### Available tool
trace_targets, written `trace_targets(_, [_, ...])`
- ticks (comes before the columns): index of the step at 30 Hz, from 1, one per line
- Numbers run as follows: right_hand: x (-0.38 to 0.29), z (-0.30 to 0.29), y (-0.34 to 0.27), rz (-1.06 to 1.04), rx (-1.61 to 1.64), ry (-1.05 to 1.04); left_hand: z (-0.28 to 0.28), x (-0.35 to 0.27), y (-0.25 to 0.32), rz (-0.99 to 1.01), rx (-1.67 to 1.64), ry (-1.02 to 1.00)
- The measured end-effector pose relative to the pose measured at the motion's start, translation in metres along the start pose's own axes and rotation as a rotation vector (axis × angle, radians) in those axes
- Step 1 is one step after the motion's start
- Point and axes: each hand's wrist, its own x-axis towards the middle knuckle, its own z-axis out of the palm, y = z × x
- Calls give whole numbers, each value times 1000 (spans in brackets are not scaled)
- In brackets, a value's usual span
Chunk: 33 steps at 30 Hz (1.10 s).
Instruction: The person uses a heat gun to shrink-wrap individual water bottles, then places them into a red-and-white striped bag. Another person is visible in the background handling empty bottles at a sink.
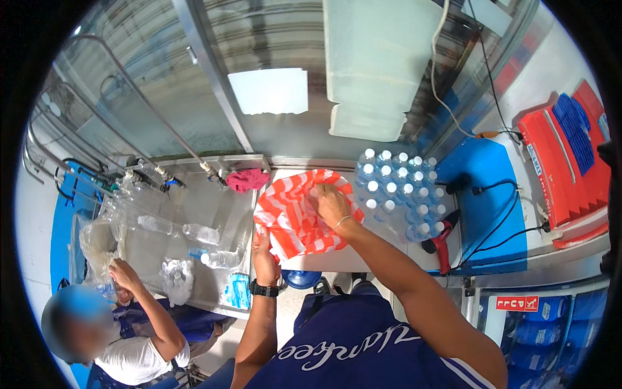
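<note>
A red-and-white striped plastic bag (286, 214) is spread out before me on the white worktop, its mouth wide. My left hand (266, 257) grips the bag's near left edge, thumb on top. My right hand (333, 206) is reaching into the bag's mouth from the right; its fingers are partly hidden against the plastic, so their hold is unclear. Just right of the bag stand several rows of clear water bottles (402, 187) with white caps, upright and close together. The bag's inside shows only striped plastic.
A person (146, 335) at left handles a clear plastic bag (99, 243) by the steel sink (214, 282). Empty bottles (201, 233), a bag of white caps (177, 282) and a pink cloth (248, 180) lie there. A red heat gun (443, 248) rests right of the bottles.
</note>
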Motion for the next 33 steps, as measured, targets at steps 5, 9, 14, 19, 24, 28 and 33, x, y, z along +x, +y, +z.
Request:
trace_targets(5, [-7,11,8,-67,-5,48,-1,0,-6,-20,4,-16])
trace_targets(9, [-14,11,7,-115,-42,-7,-1,-7,-6,-83,6,-103])
trace_targets(14, [-8,-9,-11,-119,-62,81,2,-14,0,26,4,-135])
trace_targets(19, [-25,-73,10,-103,324,334,-1,-10,14,36,437,8])
trace_targets(24, [-68,-134,105,169,-40,543,-13,-5,10,230,511,83])
trace_targets(28, [-87,-131,124,57,-46,342,-20,6,-8,136,264,9])
trace_targets(33, [-51,-104,84,-89,248,386,-27,16,-12,101,340,39])
